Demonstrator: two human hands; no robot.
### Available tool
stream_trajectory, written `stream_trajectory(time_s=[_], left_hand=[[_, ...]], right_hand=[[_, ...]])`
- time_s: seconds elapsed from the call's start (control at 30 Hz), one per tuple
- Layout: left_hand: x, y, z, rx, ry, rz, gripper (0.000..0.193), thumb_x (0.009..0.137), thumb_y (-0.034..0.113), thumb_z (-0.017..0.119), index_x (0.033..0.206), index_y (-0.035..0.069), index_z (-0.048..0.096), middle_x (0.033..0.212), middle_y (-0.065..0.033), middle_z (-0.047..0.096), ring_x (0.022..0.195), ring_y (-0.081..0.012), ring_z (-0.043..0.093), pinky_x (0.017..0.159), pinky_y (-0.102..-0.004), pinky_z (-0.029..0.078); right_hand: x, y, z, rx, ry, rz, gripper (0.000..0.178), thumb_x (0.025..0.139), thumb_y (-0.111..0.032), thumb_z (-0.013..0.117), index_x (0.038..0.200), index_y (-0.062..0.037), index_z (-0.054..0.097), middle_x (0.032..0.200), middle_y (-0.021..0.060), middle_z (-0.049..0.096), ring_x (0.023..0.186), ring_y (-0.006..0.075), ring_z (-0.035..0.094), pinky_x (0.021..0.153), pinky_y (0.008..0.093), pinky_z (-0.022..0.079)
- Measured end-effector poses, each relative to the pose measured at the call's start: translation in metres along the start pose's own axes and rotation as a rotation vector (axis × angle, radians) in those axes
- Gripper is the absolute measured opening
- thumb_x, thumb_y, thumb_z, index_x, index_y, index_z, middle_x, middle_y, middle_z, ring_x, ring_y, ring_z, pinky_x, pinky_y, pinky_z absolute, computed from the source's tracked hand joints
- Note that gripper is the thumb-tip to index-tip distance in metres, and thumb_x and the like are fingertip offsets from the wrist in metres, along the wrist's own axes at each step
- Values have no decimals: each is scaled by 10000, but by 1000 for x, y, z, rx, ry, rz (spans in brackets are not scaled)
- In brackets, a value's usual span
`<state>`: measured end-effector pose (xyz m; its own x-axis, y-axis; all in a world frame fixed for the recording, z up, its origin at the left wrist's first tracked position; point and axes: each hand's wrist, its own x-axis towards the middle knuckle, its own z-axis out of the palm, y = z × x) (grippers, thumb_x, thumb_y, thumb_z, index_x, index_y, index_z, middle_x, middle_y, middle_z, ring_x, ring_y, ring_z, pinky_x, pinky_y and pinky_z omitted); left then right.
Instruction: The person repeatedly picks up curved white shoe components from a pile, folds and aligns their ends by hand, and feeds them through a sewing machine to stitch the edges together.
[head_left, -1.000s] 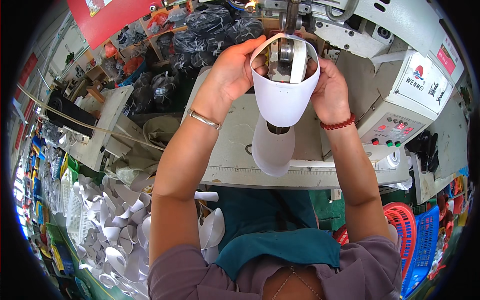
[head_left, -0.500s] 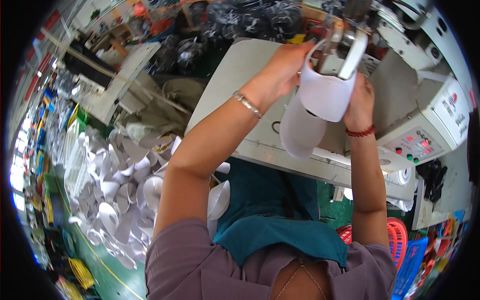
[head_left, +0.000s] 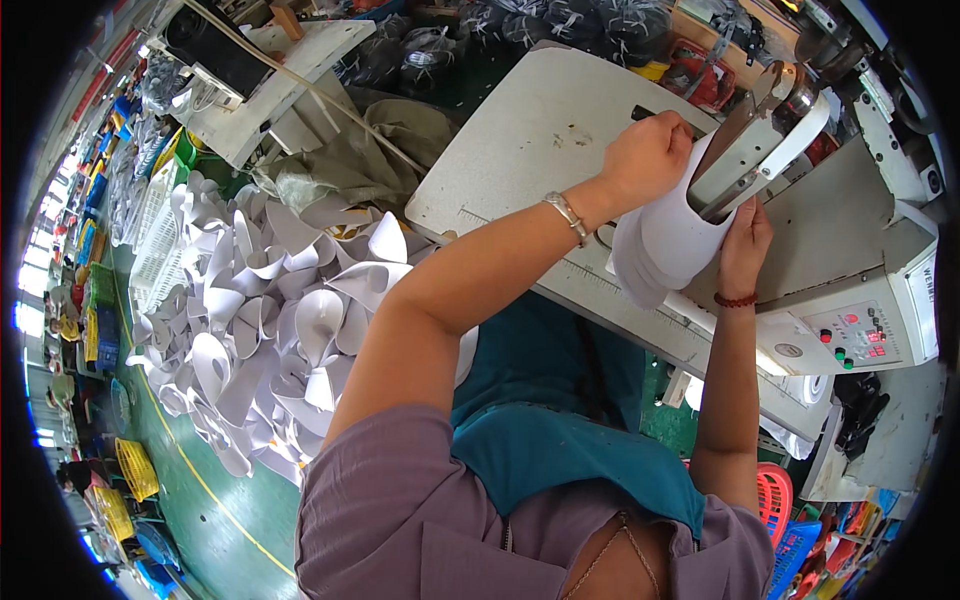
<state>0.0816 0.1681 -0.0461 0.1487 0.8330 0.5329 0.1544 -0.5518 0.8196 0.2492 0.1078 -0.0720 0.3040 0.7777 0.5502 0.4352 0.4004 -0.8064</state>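
A white curved piece [head_left: 685, 240], shaped somewhat like a slipper upper, wraps around the metal arm [head_left: 735, 160] of a machine. Other white rounded layers [head_left: 635, 270] hang below its left side. My left hand [head_left: 648, 160] is closed at the piece's upper left edge, its fingertips partly hidden. On the opposite side, my right hand [head_left: 745, 245] pinches the right edge, the thumb and fingers close to the metal arm.
The pale worktable [head_left: 530, 130] has a ruler along its front edge. At the right stands a control box [head_left: 850, 335] with lit displays and buttons. A large heap of white curved pieces [head_left: 270, 320] lies to my left. A red basket [head_left: 773, 495] is low at the right.
The view has shifted, so table and machine show more fully. My left hand has moved up along the piece's edge, and the piece sits turned around the metal arm.
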Motion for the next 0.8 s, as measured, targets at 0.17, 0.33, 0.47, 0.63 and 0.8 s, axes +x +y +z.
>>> stream_trajectory(time_s=[0.17, 0.33, 0.47, 0.63, 0.8], left_hand=[[-40, -4, -73, 529, -432, -38, 144, 776, 216, 552, 863, 122, 617, 651, -113, 595, 677, -257, 600, 608, -365, 457], [-98, 14, -204, 911, -480, -204, 125, 755, 215, 560, 813, 121, 618, 654, -100, 576, 674, -262, 584, 598, -376, 449], [-151, 16, -255, 1057, -480, -551, 229, 652, 216, 615, 843, 90, 622, 778, -76, 616, 800, -274, 588, 714, -388, 458], [-222, -40, -275, 1048, -375, -295, 439, 635, 124, 638, 1058, 101, 522, 1048, -117, 530, 939, -298, 546, 806, -409, 430], [-216, -56, -270, 1266, -125, -426, 325, 688, 40, 605, 1002, 98, 544, 942, -124, 556, 837, -316, 584, 690, -414, 471]], right_hand=[[-23, -9, -14, -60, -79, 223, 197, 923, -172, 467, 885, -5, 564, 707, -24, 533, 550, 34, 434, 470, 193, 332], [-76, -5, -24, 152, -81, 250, 76, 861, -53, 546, 933, -27, 546, 708, -35, 517, 568, 15, 425, 489, 170, 319], [-106, 1, -35, 16, -101, 165, 85, 838, -23, 564, 920, -13, 548, 698, -28, 511, 608, 23, 447, 570, 165, 354], [-111, -15, -28, -29, -204, -13, 83, 814, -10, 577, 896, -8, 562, 616, -6, 505, 547, 35, 440, 518, 176, 357], [-108, -26, -24, -91, -272, -229, 81, 786, 5, 597, 863, -3, 575, 551, 17, 497, 457, 58, 419, 446, 192, 346]])
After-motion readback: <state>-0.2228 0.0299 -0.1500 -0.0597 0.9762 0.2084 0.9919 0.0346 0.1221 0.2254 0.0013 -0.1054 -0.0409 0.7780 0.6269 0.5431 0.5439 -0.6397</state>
